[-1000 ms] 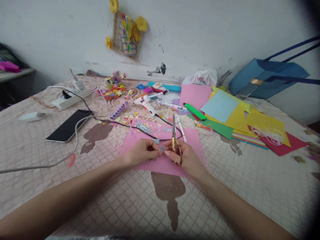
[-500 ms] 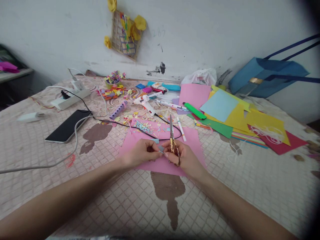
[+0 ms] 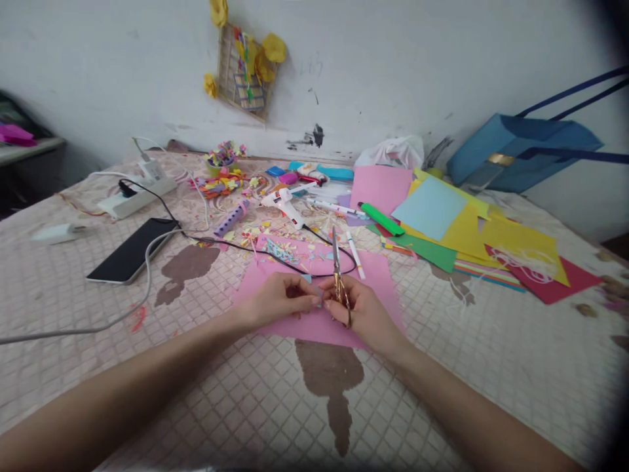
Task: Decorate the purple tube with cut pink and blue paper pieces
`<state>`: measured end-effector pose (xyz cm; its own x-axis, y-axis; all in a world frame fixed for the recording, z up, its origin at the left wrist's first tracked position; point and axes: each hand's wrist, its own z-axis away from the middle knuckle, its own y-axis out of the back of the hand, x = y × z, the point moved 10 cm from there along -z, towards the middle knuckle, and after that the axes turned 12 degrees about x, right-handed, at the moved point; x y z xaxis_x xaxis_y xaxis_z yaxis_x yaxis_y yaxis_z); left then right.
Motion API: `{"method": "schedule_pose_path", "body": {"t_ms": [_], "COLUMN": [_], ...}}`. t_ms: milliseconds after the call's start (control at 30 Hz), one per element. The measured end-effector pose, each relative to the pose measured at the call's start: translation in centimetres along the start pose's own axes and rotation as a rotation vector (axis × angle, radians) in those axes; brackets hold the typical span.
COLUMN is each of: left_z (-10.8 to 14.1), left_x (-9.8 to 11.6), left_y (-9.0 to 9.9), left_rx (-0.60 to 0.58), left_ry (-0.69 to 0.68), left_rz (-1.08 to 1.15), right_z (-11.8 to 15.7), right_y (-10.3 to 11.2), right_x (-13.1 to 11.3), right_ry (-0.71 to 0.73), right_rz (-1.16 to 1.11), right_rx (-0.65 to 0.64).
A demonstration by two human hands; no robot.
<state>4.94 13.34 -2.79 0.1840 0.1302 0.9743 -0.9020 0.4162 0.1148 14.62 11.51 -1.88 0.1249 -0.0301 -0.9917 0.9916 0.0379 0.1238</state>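
Over a pink sheet of paper (image 3: 289, 328), my left hand (image 3: 282, 301) is closed, pinching a small light-blue paper piece (image 3: 319, 296) between thumb and fingertips. My right hand (image 3: 361, 308) has its fingertips at the other side of that piece. Held in the same hand are gold-handled scissors (image 3: 337, 269), blades pointing up and away from me. Most of the paper piece is hidden by the fingers. Small pastel paper clippings (image 3: 280, 249) lie on the far part of the pink sheet, just beyond my hands.
A white glue gun (image 3: 287, 206) lies behind, its black cord (image 3: 236, 246) crossing the pink sheet. To the left are a black tablet-like device (image 3: 132, 252) and a power strip (image 3: 135, 196). Coloured paper (image 3: 432, 210), a green marker (image 3: 381, 218) and a blue bag (image 3: 515, 154) are at right.
The paper piece has turned between my fingertips and shows less of its face. My hands and the scissors stay almost in place.
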Motion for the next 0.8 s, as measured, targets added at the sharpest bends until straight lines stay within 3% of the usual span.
{"method": "schedule_pose_path", "body": {"t_ms": [267,433,800], "left_z": [-0.2,0.1,0.2], "left_x": [-0.1,0.0,-0.3], "left_y": [0.7,0.4,-0.6], "left_rx": [0.075,0.077,-0.014], "left_ry": [0.0,-0.023,0.044], "left_rz": [0.002,-0.03,0.015], "right_z": [-0.2,-0.1,-0.2], "right_y": [1.2,0.4,0.4], "right_x": [-0.5,0.0,0.0], "right_ry": [-0.015,-0.052,-0.041], "right_rz": [0.011,-0.054,-0.045], "right_rx": [0.105,0.033,0.043]}}
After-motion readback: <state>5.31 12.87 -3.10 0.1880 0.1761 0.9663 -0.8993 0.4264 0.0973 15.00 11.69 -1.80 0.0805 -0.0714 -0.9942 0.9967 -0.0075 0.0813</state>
